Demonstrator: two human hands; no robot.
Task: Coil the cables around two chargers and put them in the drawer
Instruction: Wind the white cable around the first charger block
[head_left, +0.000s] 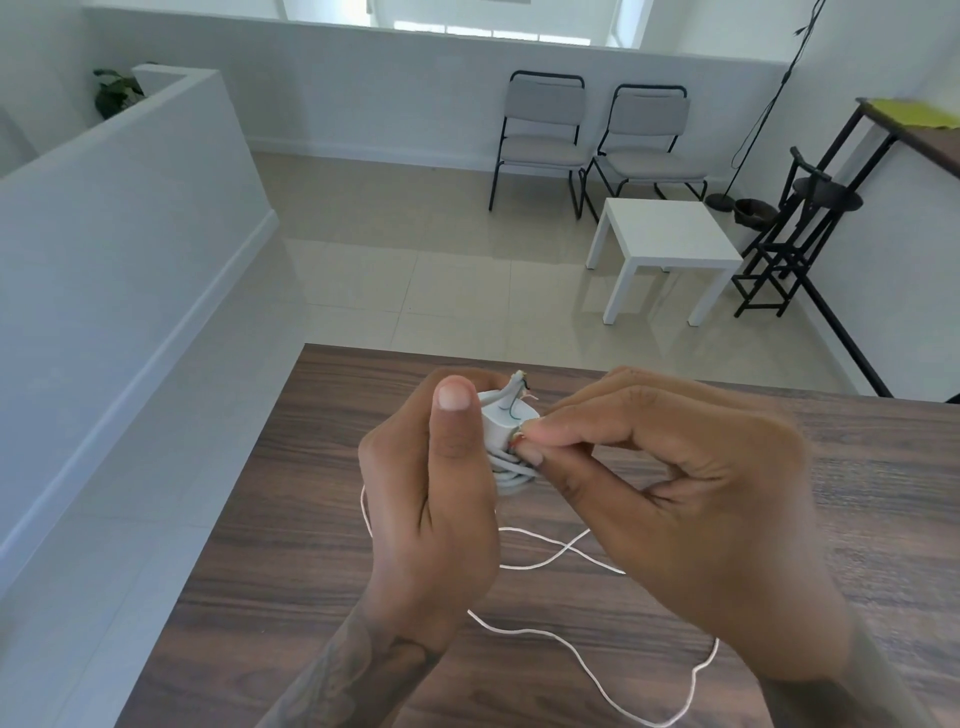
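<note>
A white charger (503, 427) with several turns of white cable wound around it is held above the dark wooden table (291, 545). My left hand (441, 499) grips the charger, thumb raised along its side. My right hand (670, 499) pinches the frayed cable end against the charger with thumb and forefinger. A short frayed stub with thin coloured wires sticks up from the charger's top. A second white cable (550, 556) lies loose in loops on the table under my hands. I see no second charger and no drawer.
The table's far edge runs just beyond my hands, with tiled floor past it. A small white side table (665, 244), two grey chairs (592, 140) and black stools (795, 234) stand across the room. A low white wall (104, 234) runs along the left.
</note>
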